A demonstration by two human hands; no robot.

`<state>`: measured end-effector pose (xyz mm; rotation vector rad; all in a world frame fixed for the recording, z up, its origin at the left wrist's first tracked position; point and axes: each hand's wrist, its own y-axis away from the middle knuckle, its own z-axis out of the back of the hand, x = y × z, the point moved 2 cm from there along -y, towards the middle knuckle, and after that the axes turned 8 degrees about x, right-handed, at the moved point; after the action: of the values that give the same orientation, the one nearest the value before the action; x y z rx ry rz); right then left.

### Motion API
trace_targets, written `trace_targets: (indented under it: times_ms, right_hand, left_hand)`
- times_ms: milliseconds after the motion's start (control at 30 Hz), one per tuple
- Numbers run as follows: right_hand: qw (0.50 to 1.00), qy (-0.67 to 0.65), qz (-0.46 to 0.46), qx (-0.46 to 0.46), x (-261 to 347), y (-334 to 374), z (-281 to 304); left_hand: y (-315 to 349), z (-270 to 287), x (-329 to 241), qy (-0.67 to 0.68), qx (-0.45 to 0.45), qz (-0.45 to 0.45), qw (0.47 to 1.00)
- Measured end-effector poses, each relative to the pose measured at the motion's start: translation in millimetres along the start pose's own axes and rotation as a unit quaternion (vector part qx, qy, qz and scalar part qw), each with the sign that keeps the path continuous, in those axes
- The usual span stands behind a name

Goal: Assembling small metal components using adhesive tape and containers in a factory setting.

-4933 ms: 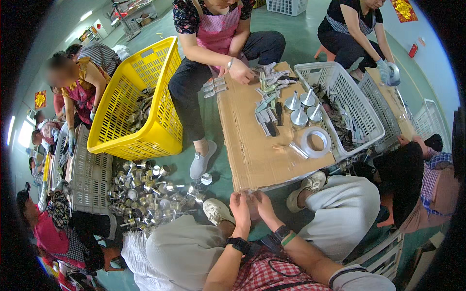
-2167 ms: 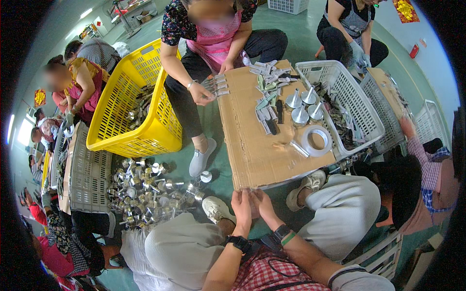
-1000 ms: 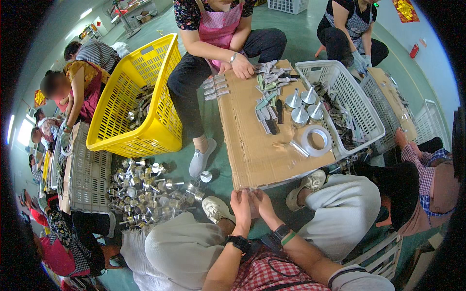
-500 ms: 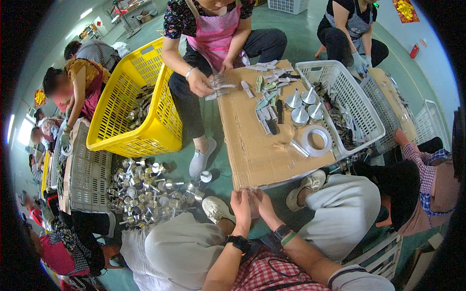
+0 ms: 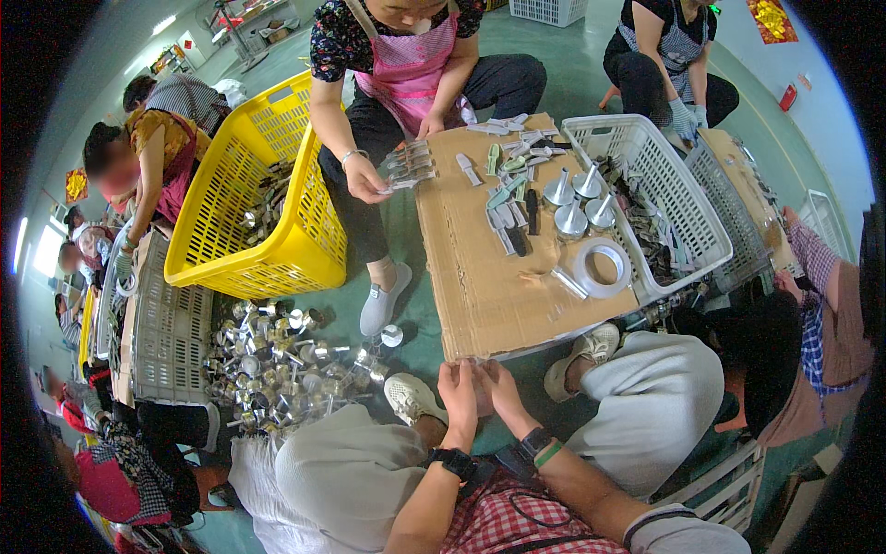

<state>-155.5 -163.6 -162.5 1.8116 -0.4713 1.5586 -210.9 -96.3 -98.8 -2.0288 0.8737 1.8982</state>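
My left hand (image 5: 459, 395) and my right hand (image 5: 501, 395) meet at the near edge of a cardboard sheet (image 5: 480, 295). Fingers on both are pinched close together; what lies between them is too small and covered to make out. Farther up the sheet lie a roll of clear tape (image 5: 602, 268) and several silvery discs with upright stems (image 5: 571, 220). Behind those, small grey, green and black plastic pieces (image 5: 506, 214) are scattered. Across from me a co-worker's hand (image 5: 367, 180) touches a row of grey pieces (image 5: 409, 168) along the sheet's left edge.
A white crate (image 5: 715, 249) of small pieces adjoins the sheet on the right. At left stands a yellow basket (image 5: 314, 263), partly filled. Stemmed metal parts (image 5: 277, 369) are heaped on the floor by my left knee. Other people sit at both sides.
The co-worker's hand across from me has shifted a little left and down, and the row of pieces there looks longer. At right, another person's arm has moved. My hands hold their place.
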Motion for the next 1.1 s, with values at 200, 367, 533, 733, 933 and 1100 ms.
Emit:
trace_targets:
  times_ms: [200,367,533,733,933,1100]
  right_hand:
    - [1.000,0.011,-0.002,-0.006,-2,-1,1]
    - [1.000,-0.012,-0.004,-0.008,-3,0,-1]
    - [1.000,-0.020,-0.002,-0.004,-7,-2,-1]
    - [1.000,-0.007,0.000,-0.006,-15,-4,-1]
    - [1.000,-0.003,-0.003,-0.018,-18,-5,-1]
    - [1.000,-0.017,0.002,-0.012,-14,-3,-2]
  left_hand:
    - [-1,0,1,-0.007,-0.003,0.004,1.000]
    - [-1,0,-1,-0.009,0.000,-0.004,1.000]
    - [0,-1,-2,-0.001,0.001,0.003,1.000]
    - [-1,0,0,-0.003,0.008,-0.009,1.000]
    - [0,-1,-1,0.013,0.005,0.002,1.000]
    - [-1,-1,-2,0.014,-0.001,0.002,1.000]
